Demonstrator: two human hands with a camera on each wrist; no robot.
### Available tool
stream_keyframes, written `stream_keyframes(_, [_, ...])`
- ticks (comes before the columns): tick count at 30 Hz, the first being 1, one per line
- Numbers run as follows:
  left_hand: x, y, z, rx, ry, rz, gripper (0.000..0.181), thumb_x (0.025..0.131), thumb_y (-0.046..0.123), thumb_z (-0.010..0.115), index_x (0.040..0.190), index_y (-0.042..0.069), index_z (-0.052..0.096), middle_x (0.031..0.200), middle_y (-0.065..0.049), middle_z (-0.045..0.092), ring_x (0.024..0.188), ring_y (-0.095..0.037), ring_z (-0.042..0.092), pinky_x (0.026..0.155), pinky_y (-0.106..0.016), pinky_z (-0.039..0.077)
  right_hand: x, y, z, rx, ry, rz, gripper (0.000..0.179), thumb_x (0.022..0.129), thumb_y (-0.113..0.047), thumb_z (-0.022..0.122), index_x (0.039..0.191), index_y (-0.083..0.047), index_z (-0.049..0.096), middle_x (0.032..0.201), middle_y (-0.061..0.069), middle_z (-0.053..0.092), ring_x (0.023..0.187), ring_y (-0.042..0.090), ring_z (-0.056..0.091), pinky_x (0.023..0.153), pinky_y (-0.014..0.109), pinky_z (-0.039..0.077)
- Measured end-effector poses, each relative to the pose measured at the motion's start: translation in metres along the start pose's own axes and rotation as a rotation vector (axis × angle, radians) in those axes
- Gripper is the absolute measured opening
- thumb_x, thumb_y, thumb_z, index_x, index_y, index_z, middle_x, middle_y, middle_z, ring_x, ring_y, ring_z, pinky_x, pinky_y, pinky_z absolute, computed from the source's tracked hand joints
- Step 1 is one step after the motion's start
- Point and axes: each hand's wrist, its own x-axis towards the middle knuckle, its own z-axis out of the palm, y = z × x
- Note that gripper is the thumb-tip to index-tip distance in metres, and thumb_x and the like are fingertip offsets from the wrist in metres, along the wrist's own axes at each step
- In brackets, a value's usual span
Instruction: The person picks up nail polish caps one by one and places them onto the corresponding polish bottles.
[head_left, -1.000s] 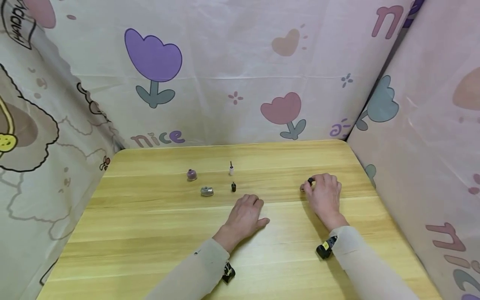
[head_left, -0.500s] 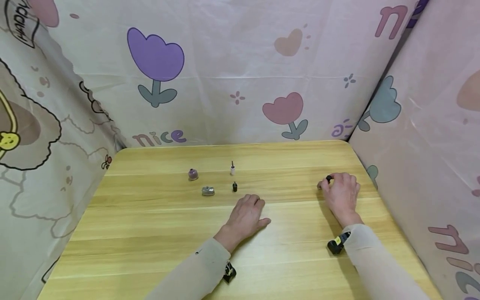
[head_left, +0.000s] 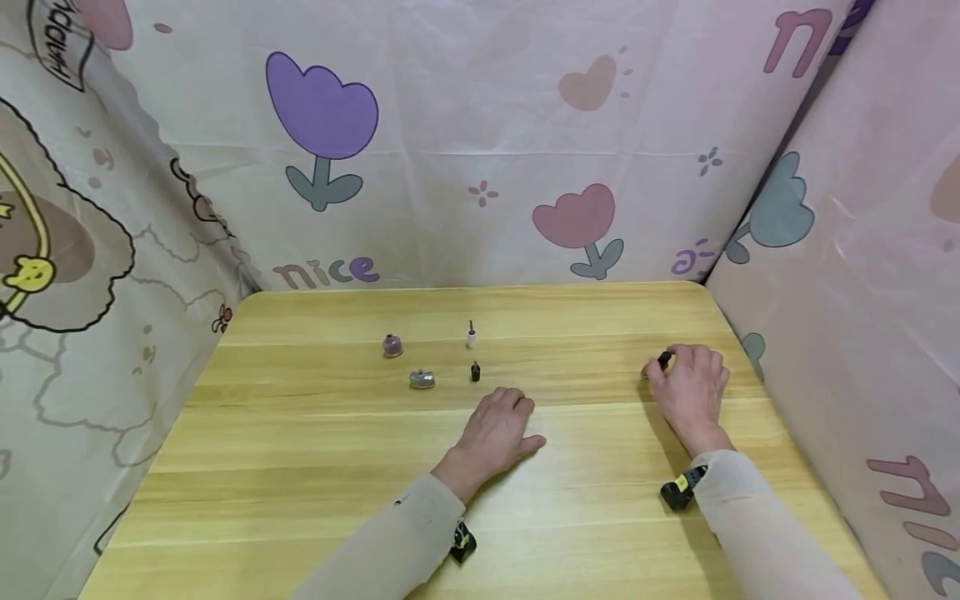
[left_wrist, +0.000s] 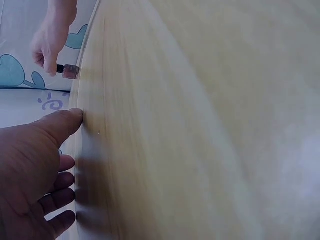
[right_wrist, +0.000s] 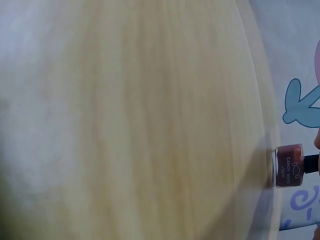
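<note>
My right hand (head_left: 692, 390) pinches a nail polish bottle by its black cap (head_left: 664, 359) at the table's right side. In the right wrist view the bottle (right_wrist: 289, 166) is squarish, with reddish-brown polish and pale lettering. Its base is at the tabletop; I cannot tell whether it touches. The left wrist view also shows this bottle (left_wrist: 70, 72), below the right hand's fingers. My left hand (head_left: 489, 435) rests on the table near the middle, fingers loosely extended, thumb apart, holding nothing. Its fingertips touch the wood in the left wrist view.
Left of centre at the back are a round purple bottle (head_left: 392, 346) and a silvery grey bottle (head_left: 422, 380). Beside them stand a white piece with a thin dark stem (head_left: 471, 337) and a small black piece (head_left: 476, 372). Patterned cloth (head_left: 450, 217) walls the wooden table (head_left: 337, 467).
My right hand has moved rightward with the nail polish bottle, mostly in the first half second, then slowed. The left hand stays in place. The head view has shifted slightly.
</note>
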Motion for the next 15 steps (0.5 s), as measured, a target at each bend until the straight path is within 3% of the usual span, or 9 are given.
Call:
stream_keyframes(8, [-0.002,-0.003,-0.003,-0.021,0.008,0.014,0.055,0.101,0.055,0.066,0.132,0.010,0.068,0.134,-0.005,0.066,0.128,-0.022,0.059,0.115,-0.040,0.045,0.001,-0.009,0.001,0.031,0.095,-0.088,0.038,0.097,-0.025,0.069,0.117,0.007,0.065,0.114,0.030,0.058,0.111,0.052,0.046,0.096,0.063,0.033])
stream_keyframes(15, [-0.015,-0.014,-0.010,-0.135,0.041,-0.034,0.045,0.102,0.047,0.068,0.132,0.014,0.070,0.130,-0.002,0.068,0.125,-0.020,0.059,0.115,-0.040,0.045,-0.003,-0.036,0.008,0.078,0.166,-0.183,0.032,0.096,-0.021,0.070,0.112,0.007,0.066,0.109,0.026,0.058,0.104,0.048,0.048,0.090,0.059,0.034])
